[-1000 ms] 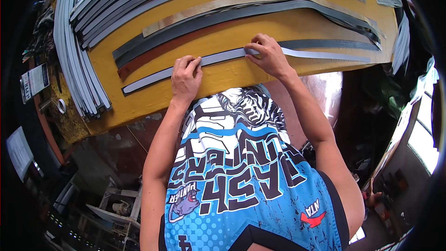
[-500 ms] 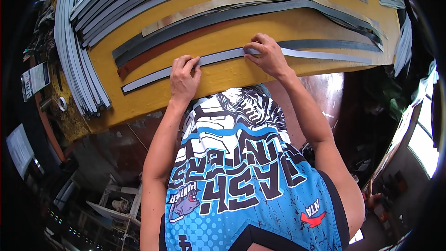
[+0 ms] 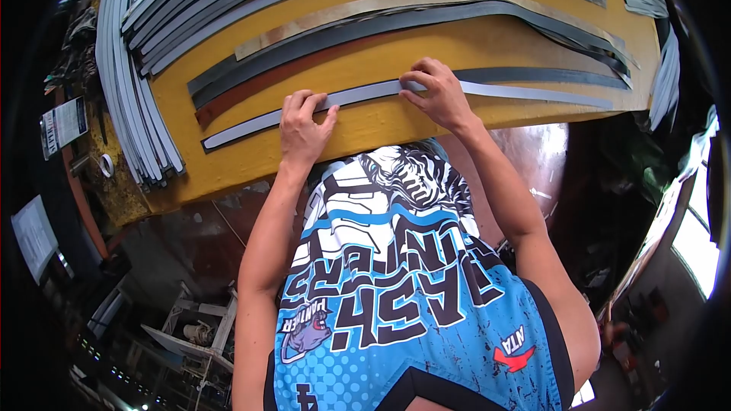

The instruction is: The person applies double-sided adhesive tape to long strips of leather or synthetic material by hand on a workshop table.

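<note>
A narrow light-grey strip [image 3: 365,93] lies along a wider dark strip [image 3: 533,75] near the table's front edge. To the right, the light strip parts from the dark one and its tail runs nearer the edge. My left hand [image 3: 306,125] rests its fingertips on the strips left of centre, thumb held apart from the fingers. Farther right, my right hand [image 3: 440,97] pinches the light-grey strip between thumb and curled fingers, where the two strips separate. Its grip partly hides the strip.
Behind lie wide dark-grey strips [image 3: 343,34], a tan strip [image 3: 304,23] and a reddish-brown strip [image 3: 259,91] on the yellow table [image 3: 251,164]. Bundles of grey strips fill the back [image 3: 304,0] and left side [image 3: 126,84]. More strips [image 3: 665,80] hang over the right end.
My left thumb has moved away from its fingers, widening the gap. My right hand stays at about the same spot on the strip. The view has shifted slightly.
</note>
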`<state>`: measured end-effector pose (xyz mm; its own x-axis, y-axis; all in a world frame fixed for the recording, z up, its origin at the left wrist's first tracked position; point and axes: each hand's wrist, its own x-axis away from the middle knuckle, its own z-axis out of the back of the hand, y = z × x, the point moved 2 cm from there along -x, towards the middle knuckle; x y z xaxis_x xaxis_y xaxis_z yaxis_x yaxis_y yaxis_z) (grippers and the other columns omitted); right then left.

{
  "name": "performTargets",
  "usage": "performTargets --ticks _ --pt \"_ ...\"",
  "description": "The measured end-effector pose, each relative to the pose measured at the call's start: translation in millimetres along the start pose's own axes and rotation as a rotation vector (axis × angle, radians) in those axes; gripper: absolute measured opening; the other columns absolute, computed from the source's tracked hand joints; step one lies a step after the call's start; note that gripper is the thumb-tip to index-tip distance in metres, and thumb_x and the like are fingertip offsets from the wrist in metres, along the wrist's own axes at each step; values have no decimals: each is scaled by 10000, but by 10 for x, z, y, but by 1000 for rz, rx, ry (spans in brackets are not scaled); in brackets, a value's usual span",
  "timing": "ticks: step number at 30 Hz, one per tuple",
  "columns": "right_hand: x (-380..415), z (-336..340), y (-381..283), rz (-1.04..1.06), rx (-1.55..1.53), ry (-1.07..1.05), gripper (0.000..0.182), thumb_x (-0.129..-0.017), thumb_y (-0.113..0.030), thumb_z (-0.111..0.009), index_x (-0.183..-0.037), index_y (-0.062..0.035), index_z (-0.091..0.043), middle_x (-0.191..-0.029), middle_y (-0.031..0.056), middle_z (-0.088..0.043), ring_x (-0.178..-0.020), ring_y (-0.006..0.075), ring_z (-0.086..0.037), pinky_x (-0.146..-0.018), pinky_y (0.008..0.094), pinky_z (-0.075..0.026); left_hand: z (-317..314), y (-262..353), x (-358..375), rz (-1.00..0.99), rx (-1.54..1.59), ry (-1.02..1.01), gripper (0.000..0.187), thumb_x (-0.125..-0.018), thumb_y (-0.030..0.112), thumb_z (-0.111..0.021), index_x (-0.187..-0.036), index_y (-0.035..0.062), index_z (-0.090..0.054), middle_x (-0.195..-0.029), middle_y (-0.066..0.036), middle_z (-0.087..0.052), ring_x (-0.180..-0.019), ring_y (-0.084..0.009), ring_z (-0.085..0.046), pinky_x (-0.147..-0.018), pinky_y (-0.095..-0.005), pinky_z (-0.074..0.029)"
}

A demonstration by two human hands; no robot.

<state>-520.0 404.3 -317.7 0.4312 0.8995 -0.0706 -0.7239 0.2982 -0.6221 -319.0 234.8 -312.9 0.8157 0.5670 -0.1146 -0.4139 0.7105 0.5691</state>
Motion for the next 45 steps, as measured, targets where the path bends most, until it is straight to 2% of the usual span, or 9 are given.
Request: performTargets --ticks 4,20,22,26,29,37,40,43,45 --pt "4 -3 4 -1 7 -5 191 -725 -189 -753 -875 -94 -683 -929 69 -579 -904 251 -561 -819 369 -454 -30 10 -9 10 -40 -1 227 -751 186 -749 -901 31 -678 -916 -108 -597 -864 -275 -571 -749 -370 -480" --pt "0 -12 -7 -2 29 -1 176 -730 -189 -749 -862 -93 -685 -949 64 -580 -918 246 -552 -826 364 -450 -62 6 6 7 -40 19 207 -749 175 -742 -897 42 -682 -919 -107 -586 -867 -268 -561 -759 -376 -471" --pt "-4 -21 -13 2 32 3 177 -730 -191 -748 -862 -92 -685 -950 63 -581 -917 245 -552 -828 364 -448 -57 16 12 14 -62 17 197 -781 176 -722 -901 26 -680 -932 -113 -588 -878 -277 -566 -766 -375 -475" --pt "-16 -53 -15 5 32 -5 209 -719 -186 -755 -894 -94 -688 -954 78 -583 -924 255 -566 -826 368 -457 -105 128 69 35 -107 50 162 -799 120 -693 -923 16 -681 -939 -112 -588 -884 -281 -564 -774 -378 -476" --pt "-7 -57 -10 10 35 8 205 -711 -185 -757 -883 -99 -684 -949 73 -582 -921 251 -564 -816 365 -453 -272 248 123 -55 -74 72 189 -774 20 -662 -962 15 -686 -973 -88 -598 -932 -261 -569 -816 -359 -482" --pt "6 -105 5 28 55 61 162 -704 -184 -739 -842 -118 -685 -928 59 -580 -904 238 -556 -779 357 -438 -744 770 -120 -147 49 100 176 -742 21 -671 -917 4 -684 -934 -102 -621 -905 -279 -581 -804 -370 -483" --pt "29 -72 39 39 52 50 182 -708 -177 -734 -867 -105 -681 -946 67 -587 -910 255 -567 -789 363 -450 -781 787 -143 -112 49 126 168 -753 38 -676 -918 8 -681 -934 -107 -622 -900 -285 -584 -796 -372 -483" --pt "58 75 30 7 -76 88 215 -712 -182 -737 -895 -88 -674 -974 77 -592 -917 273 -582 -794 371 -469 -775 797 -147 -118 38 127 170 -765 56 -680 -931 17 -681 -933 -112 -622 -892 -291 -586 -794 -379 -482" --pt "115 282 104 1 -54 20 234 -726 -196 -742 -923 -90 -672 -962 79 -602 -911 283 -594 -794 377 -484 -784 806 -145 -109 36 128 182 -766 68 -687 -943 22 -683 -934 -113 -622 -897 -290 -585 -795 -381 -482"
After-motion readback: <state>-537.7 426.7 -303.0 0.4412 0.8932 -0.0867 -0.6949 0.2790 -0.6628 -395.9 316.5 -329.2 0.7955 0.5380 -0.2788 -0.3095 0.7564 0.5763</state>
